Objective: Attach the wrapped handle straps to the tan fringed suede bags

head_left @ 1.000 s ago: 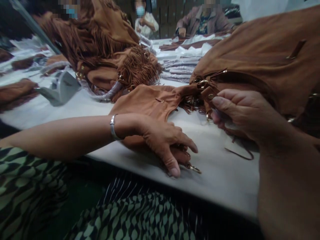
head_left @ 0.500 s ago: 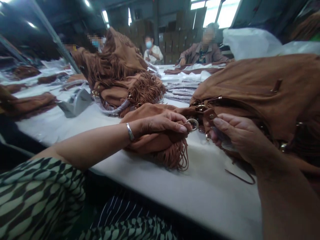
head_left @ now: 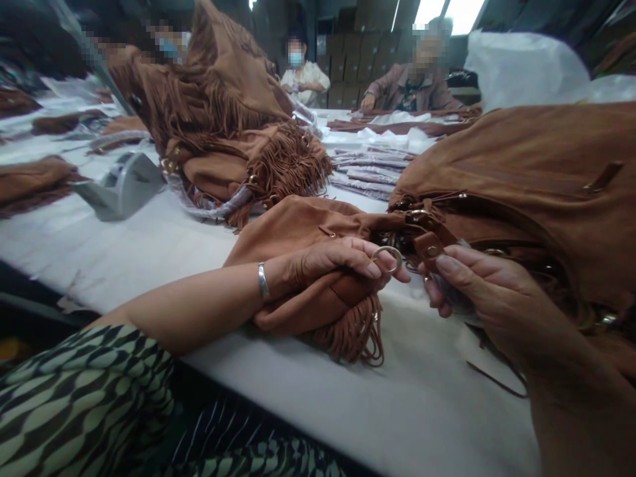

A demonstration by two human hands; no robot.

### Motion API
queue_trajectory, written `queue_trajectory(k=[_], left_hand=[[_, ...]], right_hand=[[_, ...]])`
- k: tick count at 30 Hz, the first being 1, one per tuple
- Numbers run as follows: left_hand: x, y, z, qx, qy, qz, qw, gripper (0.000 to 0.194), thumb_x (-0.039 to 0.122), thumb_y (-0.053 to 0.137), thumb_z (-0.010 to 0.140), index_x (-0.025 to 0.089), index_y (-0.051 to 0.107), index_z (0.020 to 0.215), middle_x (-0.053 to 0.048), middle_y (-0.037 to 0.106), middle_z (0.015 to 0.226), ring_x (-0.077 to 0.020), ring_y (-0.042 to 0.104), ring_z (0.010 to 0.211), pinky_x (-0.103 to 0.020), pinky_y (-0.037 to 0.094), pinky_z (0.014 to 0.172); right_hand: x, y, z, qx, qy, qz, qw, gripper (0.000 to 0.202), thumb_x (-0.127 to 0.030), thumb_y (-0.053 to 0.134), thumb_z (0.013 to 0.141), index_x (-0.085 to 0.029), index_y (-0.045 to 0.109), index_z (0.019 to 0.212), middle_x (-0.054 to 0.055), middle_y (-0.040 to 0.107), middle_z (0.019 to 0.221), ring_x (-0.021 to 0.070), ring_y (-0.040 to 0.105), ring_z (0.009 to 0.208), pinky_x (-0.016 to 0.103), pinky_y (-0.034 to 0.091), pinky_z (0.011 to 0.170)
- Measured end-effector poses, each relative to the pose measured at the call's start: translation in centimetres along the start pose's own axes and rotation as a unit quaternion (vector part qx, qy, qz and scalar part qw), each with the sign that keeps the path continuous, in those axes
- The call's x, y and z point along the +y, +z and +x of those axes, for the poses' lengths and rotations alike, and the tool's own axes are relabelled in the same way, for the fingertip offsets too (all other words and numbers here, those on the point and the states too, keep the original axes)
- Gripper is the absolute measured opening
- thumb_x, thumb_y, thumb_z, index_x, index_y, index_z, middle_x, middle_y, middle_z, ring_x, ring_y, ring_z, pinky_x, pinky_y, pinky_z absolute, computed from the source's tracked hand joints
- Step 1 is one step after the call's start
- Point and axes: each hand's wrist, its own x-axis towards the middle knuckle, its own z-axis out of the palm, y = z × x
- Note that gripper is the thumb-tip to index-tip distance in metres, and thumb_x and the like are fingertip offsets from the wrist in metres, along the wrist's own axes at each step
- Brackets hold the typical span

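Observation:
My left hand (head_left: 342, 262), with a silver bracelet at the wrist, pinches a metal ring (head_left: 387, 260) between thumb and fingers. It rests over a brown fringed bag (head_left: 308, 308) lying on the table. Just to the right, my right hand (head_left: 472, 278) grips a brown strap tab (head_left: 429, 248) with a round metal stud, and some clear plastic shows under its fingers. A larger brown bag (head_left: 536, 159) stands behind my right hand. The ring and the tab are close but apart.
A heap of brown fringed bags (head_left: 233, 126) stands at the back left, beside a grey tape dispenser (head_left: 119, 185). Plastic-wrapped straps (head_left: 368, 165) lie across the white table (head_left: 397, 404). Several people sit or stand beyond, one in a brownish jacket (head_left: 397, 89). White plastic (head_left: 527, 69) sits at back right.
The view has shifted, so the table items sit differently in it. My left hand now holds the ring, where it held the small bag's brown material beside it; its fingers extend further past the ring.

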Motion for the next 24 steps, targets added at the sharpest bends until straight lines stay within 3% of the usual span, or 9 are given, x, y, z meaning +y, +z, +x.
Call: queue_trajectory(k=[9,15,19,24], left_hand=[[-0.6,-0.2,-0.2,0.0,-0.025,-0.091,0.996,0.019,0.013,0.061,0.07,0.012,0.063,0.089,-0.004,0.058,0.084,-0.0121,0.054,0.079,-0.023,0.04,0.079],[-0.8,0.1,-0.2,-0.004,-0.023,-0.093,0.995,0.017,0.011,0.061,0.071,0.011,0.061,0.088,-0.002,0.054,0.077,-0.0096,0.051,0.072,-0.019,0.041,0.071],[-0.9,0.1,0.5,-0.01,-0.07,-0.05,0.996,0.015,0.01,0.065,0.067,0.012,0.063,0.081,0.0,0.055,0.073,-0.0088,0.05,0.067,-0.019,0.042,0.066],[-1.6,-0.1,1.8,-0.065,-0.086,0.042,0.993,0.009,0.009,0.068,0.061,0.014,0.065,0.067,0.001,0.058,0.072,-0.0092,0.05,0.07,-0.02,0.042,0.07]], right_hand=[[0.1,1.1,0.2,0.041,0.006,0.063,0.997,0.024,-0.041,0.066,0.082,-0.017,0.063,0.08,-0.002,0.056,0.056,0.0084,0.047,0.048,0.019,0.037,0.045],[0.6,1.9,0.3,0.053,-0.023,0.054,0.997,0.022,-0.04,0.068,0.081,-0.018,0.067,0.082,-0.002,0.055,0.057,0.0094,0.046,0.05,0.021,0.035,0.046],[0.2,2.0,-0.1,0.072,-0.086,-0.061,0.992,0.014,-0.035,0.068,0.081,-0.023,0.069,0.087,-0.002,0.056,0.063,0.0114,0.047,0.053,0.024,0.035,0.048],[-0.4,1.6,-0.3,-0.028,-0.18,-0.264,0.947,0.014,-0.032,0.057,0.089,-0.023,0.067,0.083,0.003,0.066,0.081,0.0198,0.059,0.073,0.031,0.042,0.064]])
